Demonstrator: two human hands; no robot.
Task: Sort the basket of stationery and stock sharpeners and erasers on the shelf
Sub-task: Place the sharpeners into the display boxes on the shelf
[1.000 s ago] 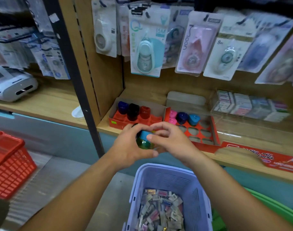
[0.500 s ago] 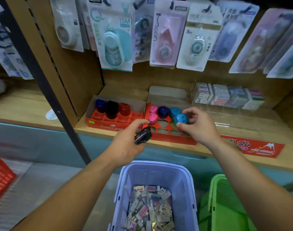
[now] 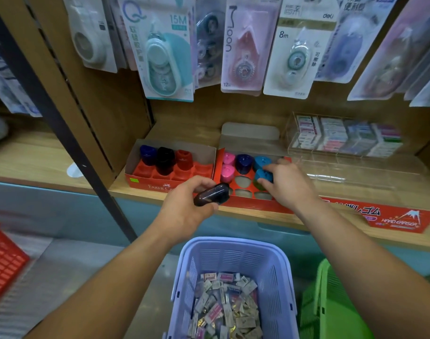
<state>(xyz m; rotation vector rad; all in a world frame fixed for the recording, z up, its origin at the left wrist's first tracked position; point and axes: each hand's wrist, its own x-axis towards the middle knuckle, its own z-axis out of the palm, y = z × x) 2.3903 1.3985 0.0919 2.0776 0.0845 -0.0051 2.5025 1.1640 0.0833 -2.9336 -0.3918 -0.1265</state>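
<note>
My left hand (image 3: pixel 184 204) grips a dark sharpener (image 3: pixel 211 195) in front of the shelf edge. My right hand (image 3: pixel 286 185) pinches a blue sharpener (image 3: pixel 262 174) and sets it into a slot of the right red tray (image 3: pixel 243 203). That tray holds pink, navy and blue sharpeners at its back. The left red tray (image 3: pixel 145 178) holds a blue, a black and a red sharpener. Below me a lilac basket (image 3: pixel 233 250) is full of wrapped erasers (image 3: pixel 223 307).
A clear box of packed erasers (image 3: pixel 343 137) stands at the back right of the wooden shelf (image 3: pixel 356 192). Correction tape packs (image 3: pixel 165 50) hang above. A green basket (image 3: pixel 329 302) sits right of the lilac one, a red basket (image 3: pixel 3 260) at far left. A black upright post (image 3: pixel 62 118) divides the shelves.
My hands have parted: the right carried the blue sharpener up to the right tray and lowered it into a slot. The left hand keeps the dark sharpener near the shelf edge.
</note>
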